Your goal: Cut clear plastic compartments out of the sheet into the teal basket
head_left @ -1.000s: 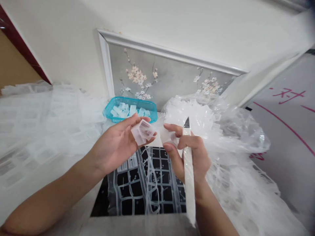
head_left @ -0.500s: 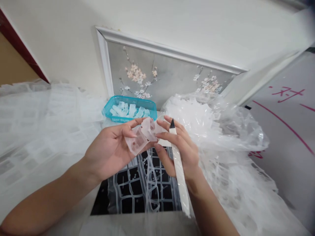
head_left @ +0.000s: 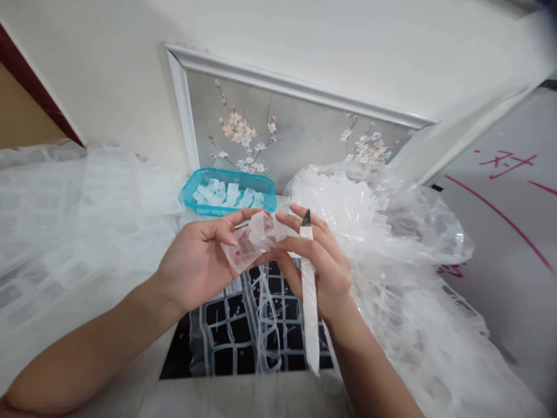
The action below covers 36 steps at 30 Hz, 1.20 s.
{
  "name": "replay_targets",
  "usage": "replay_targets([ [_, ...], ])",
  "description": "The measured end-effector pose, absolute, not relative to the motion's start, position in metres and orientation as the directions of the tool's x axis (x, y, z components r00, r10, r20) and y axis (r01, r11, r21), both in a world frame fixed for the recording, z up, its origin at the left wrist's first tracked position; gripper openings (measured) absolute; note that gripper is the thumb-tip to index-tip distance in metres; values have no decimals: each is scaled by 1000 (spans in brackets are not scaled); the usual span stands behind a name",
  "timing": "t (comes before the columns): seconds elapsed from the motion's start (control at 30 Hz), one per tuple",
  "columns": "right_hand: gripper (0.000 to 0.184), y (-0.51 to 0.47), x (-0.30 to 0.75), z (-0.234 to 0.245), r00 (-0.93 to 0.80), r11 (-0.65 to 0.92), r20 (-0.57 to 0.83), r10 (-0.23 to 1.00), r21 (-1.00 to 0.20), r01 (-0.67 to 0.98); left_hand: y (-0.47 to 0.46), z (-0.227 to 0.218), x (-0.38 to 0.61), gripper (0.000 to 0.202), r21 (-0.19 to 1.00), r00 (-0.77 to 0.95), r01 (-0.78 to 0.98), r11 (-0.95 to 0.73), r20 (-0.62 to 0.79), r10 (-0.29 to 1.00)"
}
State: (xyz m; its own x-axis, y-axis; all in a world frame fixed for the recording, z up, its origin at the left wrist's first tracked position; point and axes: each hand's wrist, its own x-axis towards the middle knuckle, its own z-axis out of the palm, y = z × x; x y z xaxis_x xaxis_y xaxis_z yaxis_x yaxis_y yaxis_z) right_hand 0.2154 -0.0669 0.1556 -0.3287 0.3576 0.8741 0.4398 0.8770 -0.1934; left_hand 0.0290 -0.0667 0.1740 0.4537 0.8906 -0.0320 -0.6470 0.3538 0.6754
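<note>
My left hand (head_left: pixel 191 261) pinches a translucent, frosted plastic piece (head_left: pixel 241 249) with box-like walls and small holes, thumb in front and fingers behind. At the piece's right end, the fingertips of my right hand (head_left: pixel 324 261) touch it too. That same hand keeps a knife (head_left: pixel 310 307) tucked across its fingers, its short dark tip pointing up and its white-wrapped handle hanging down. Below both hands lies a black mat (head_left: pixel 224 360) with clear plastic grid strips (head_left: pixel 235 345) and small scraps on it.
A blue basket (head_left: pixel 200 209) of small translucent pieces stands behind my hands. Sheets of moulded plastic (head_left: pixel 65 232) pile up at left. At right are a clear bag (head_left: pixel 418 226) of white pieces and a heap of plastic offcuts (head_left: pixel 426 331). A framed flower picture (head_left: pixel 304 128) leans behind.
The right fingers have shifted slightly along the plastic piece, and the right thumb has tucked under it. The knife has swung more upright, its handle end moving left.
</note>
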Motion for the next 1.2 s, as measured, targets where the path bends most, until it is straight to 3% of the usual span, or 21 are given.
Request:
replay_targets([
  [0.2, 30, -66, 212, 148, -365, 877, 843, 396, -229, 422, -65, 173, 37, 18, 681, 433, -637, 362, -73, 898],
  [0.37, 35, -67, 206, 142, -351, 824, 787, 506, -322, 467, -61, 166, 45, 8, 656, 460, -645, 392, -76, 885],
  [0.43, 30, -67, 206, 142, -282, 794, 794, 539, -366, 486, -47, 161, 43, 9, 646, 371, -676, 354, -117, 921],
  [0.57, 21, -68, 208, 145, -115, 781, 854, 508, -400, 479, 12, 143, 16, 12, 612, -33, -787, 79, -170, 985],
  [0.63, 16, -69, 208, 148, -82, 775, 861, 502, -407, 483, 44, 130, -8, 20, 624, -142, -781, 21, -211, 967],
  [0.73, 10, -70, 207, 153, -106, 750, 824, 557, -444, 491, 76, 112, -41, 64, 669, -171, -740, 60, -275, 946],
  [0.83, 15, -67, 202, 150, -145, 695, 714, 685, -580, 425, 82, 108, -55, 73, 714, -233, -701, 7, -238, 943],
  [0.93, 39, -61, 191, 123, -129, 513, 497, 858, -836, 195, 70, 120, -47, 47, 775, -274, -627, -81, -121, 954],
  [1.0, 47, -60, 182, 89, -88, 285, 281, 956, -958, 36, 54, 126, -34, 28, 833, -216, -542, -115, -5, 976],
  [1.1, 41, -64, 177, 36, -129, 17, 18, 991, -1000, -10, 19, 114, -17, 18, 936, -16, -343, -83, 82, 996],
  [1.2, 26, -72, 183, 5, -117, -2, -2, 993, -1000, 3, -20, 77, -10, 18, 998, 178, -64, -27, 38, 983],
])
